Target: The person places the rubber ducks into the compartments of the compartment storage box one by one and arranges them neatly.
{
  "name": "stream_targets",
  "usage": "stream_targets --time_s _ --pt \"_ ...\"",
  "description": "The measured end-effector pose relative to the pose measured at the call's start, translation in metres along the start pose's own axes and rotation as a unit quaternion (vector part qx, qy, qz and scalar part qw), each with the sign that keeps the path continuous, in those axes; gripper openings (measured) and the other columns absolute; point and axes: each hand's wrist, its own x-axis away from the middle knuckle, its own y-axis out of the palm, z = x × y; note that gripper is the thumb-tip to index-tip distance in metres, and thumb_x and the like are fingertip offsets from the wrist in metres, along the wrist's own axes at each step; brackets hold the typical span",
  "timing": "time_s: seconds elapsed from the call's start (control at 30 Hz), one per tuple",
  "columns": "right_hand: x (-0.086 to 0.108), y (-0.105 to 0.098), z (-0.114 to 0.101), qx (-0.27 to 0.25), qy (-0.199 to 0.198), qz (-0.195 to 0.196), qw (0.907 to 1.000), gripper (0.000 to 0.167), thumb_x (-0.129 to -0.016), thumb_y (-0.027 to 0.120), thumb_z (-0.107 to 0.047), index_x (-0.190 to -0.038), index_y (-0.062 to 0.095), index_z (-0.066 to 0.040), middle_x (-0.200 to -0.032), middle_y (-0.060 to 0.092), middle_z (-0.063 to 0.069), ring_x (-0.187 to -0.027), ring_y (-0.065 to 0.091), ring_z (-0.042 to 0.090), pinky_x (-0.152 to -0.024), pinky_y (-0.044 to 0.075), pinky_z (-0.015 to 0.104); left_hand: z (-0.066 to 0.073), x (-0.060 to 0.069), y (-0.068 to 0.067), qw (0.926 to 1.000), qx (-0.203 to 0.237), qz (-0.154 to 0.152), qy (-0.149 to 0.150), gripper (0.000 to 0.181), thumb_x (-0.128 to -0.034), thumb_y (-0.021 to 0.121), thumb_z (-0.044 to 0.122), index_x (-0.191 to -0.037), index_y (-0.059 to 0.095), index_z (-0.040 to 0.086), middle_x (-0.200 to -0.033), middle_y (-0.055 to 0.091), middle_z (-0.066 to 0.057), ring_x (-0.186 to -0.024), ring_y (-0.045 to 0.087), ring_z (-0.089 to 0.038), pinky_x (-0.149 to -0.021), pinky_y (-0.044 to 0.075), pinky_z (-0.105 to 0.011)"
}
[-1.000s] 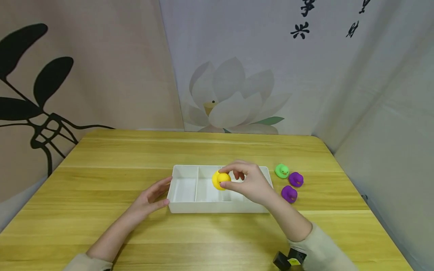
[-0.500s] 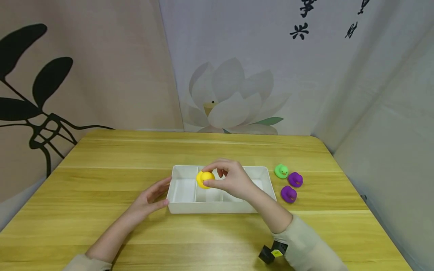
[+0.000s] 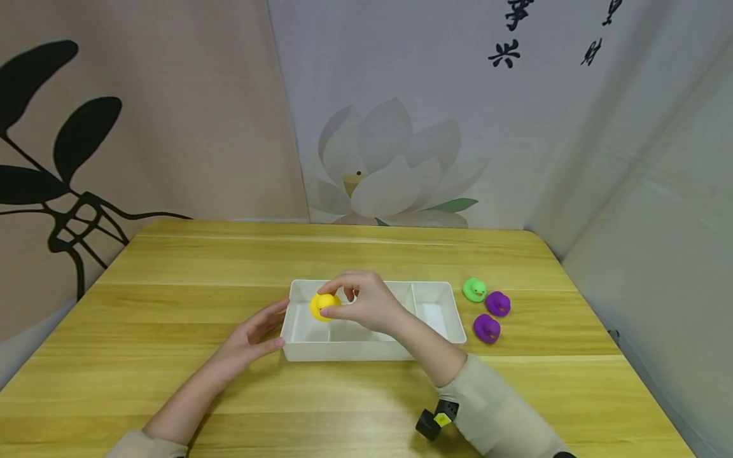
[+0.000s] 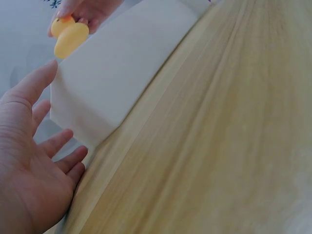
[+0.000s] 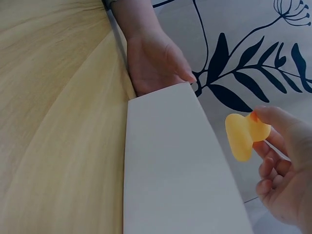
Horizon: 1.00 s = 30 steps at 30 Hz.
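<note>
Your right hand [image 3: 368, 303] pinches a yellow toy duck [image 3: 322, 309], hiding part of the divided white tray [image 3: 366, 352]; your left hand [image 3: 258, 333], fingers spread, is at its nine-o'clock end.

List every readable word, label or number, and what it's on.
"兴": black, on the pale backdrop.
"事", probably: above it, cut by the frame.
Two more characters, rightward: too slanted or cropped to read.
Yellow sticker, wrist device: too small to tell.
White tray, yellow duck: none seen.
</note>
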Motion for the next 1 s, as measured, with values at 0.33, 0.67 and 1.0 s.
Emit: stream_targets --time_s 0.33,0.67,1.0 --pt "-0.013 0.014 0.007 0.001 0.025 -0.029 0.9993 0.027 -0.077 0.082 -0.019 -0.102 0.074 -0.013 -0.086 0.064 -0.010 -0.061 0.043 0.013 -0.050 0.032 0.022 0.000 0.000 0.001 0.9999 0.013 -0.006 0.004 0.061 -0.0933 0.059 0.006 -0.148 0.033 0.008 -0.143 0.041 -0.022 -0.132 0.032 -0.043 -0.099 0.030 -0.062" --pt "-0.019 0.022 0.013 0.012 0.075 -0.039 0.9964 0.028 -0.076 0.083 -0.020 -0.103 0.075 -0.015 -0.087 0.065 -0.012 -0.069 0.047 0.014 -0.056 0.037 0.023 -0.003 0.000 0.000 0.9999 0.010 -0.006 -0.003 0.061 -0.0939 0.059 0.008 -0.149 0.033 0.012 -0.143 0.041 -0.021 -0.132 0.032 -0.041 -0.100 0.030 -0.059" --pt "-0.026 0.031 0.018 0.037 0.113 -0.047 0.9918 0.026 -0.074 0.084 -0.022 -0.098 0.076 -0.018 -0.087 0.065 -0.014 -0.070 0.050 0.011 -0.060 0.043 0.023 -0.001 0.000 -0.001 0.9999 0.008 -0.008 0.000 0.060 -0.0939 0.059 0.007 -0.148 0.033 0.009 -0.143 0.042 -0.022 -0.132 0.032 -0.041 -0.096 0.039 -0.030"
